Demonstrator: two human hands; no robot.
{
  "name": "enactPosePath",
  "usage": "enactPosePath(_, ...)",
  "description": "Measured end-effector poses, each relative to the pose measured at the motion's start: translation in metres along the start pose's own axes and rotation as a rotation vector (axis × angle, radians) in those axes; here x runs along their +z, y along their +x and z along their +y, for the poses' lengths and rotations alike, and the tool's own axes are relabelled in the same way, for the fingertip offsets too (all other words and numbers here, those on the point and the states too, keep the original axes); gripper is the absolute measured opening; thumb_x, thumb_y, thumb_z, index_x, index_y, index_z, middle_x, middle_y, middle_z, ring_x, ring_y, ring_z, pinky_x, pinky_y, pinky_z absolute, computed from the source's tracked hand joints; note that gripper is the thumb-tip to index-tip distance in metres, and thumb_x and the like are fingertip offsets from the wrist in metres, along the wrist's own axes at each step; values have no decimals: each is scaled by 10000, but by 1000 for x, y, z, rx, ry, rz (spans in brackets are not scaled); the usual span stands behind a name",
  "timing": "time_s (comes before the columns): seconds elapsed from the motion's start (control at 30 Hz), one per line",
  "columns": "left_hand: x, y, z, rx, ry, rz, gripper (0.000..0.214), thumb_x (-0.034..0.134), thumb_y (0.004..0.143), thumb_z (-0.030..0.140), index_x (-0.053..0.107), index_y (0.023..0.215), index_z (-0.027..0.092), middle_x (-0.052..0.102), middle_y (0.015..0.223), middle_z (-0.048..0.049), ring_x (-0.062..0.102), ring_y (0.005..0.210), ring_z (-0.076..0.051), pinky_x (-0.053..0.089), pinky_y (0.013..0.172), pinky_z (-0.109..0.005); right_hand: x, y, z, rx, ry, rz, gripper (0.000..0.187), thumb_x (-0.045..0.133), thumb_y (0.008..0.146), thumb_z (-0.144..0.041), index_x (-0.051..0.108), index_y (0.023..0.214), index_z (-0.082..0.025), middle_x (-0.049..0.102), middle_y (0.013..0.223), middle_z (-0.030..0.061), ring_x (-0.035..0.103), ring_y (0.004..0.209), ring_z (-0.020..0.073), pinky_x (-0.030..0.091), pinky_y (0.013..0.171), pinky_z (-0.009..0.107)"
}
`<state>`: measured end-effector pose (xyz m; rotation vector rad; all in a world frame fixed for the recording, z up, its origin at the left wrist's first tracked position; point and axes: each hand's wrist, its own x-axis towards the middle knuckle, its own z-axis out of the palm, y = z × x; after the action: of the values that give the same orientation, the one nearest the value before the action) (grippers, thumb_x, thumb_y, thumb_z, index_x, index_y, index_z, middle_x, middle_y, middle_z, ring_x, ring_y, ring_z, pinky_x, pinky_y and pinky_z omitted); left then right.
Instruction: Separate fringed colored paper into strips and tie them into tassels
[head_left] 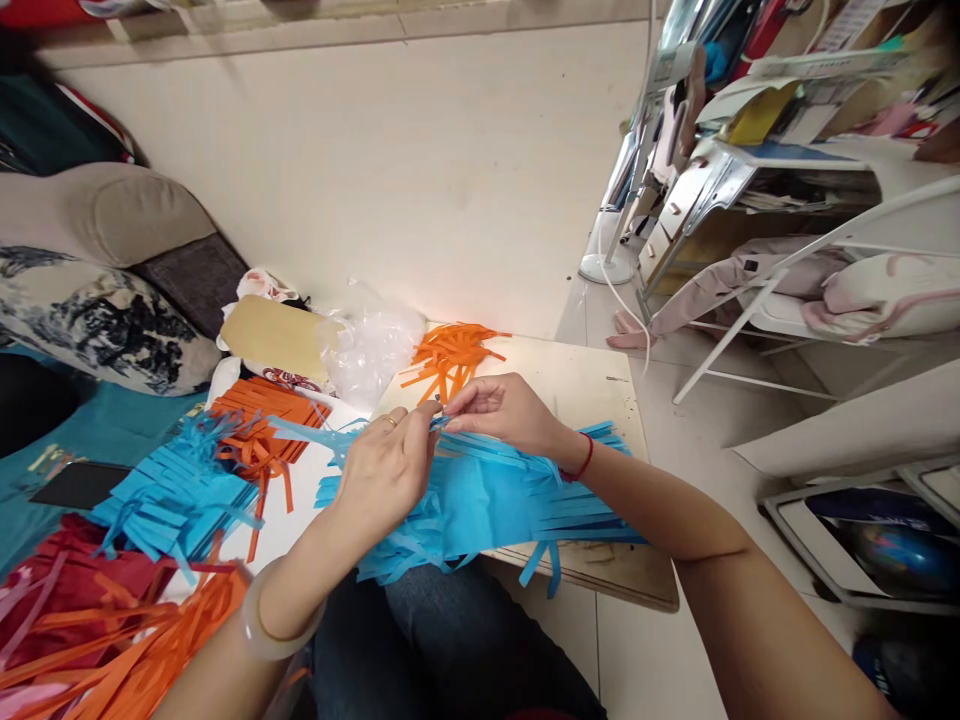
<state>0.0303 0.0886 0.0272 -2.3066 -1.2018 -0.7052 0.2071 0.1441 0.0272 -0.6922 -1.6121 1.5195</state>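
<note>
Pale wooden board [570, 385] underneath; left hand [386, 455] and right hand [496, 408] pinch blue strips [440, 423] between fingertips; fringed blue sheet [480, 500] lies at their five o'clock, orange fringe [456, 350] at twelve.

Head view, one: faced forward and down over lap [465, 650]; left hand [386, 460] and right hand [499, 408] near, wall [405, 170] beyond.

No words or numbers can be read — any print is too small or blurred.
</note>
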Motion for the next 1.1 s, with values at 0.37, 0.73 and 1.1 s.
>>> enactPosePath(0.37,-6,7,-18,-39,-362,-265,279,315,972,315,558,934,184,635,814,-70,615,740,-210,469,648,-305,-5,-5,-6,-127,-287,25,118,744,694,-231,713,783,-159,698,772,27,598,692,114,506,685,261)
enactPosePath(0.73,4,1,-15,-149,-304,-189,222,385,951,295,569,1014,187,663,772,-73,630,669,-222,410,578,-293,-2,-2,-2,33,-14,25,283,820,610,-316,674,774,-136,679,758,22,634,725,122,523,734,276)
enactPosePath(1.1,9,2,-15,-49,-132,-178,270,370,963,305,458,1133,115,666,832,-103,644,698,-233,442,592,-295,0,3,2,16,-26,4,204,775,655,-229,673,801,-129,676,775,7,628,733,103,510,755,254)
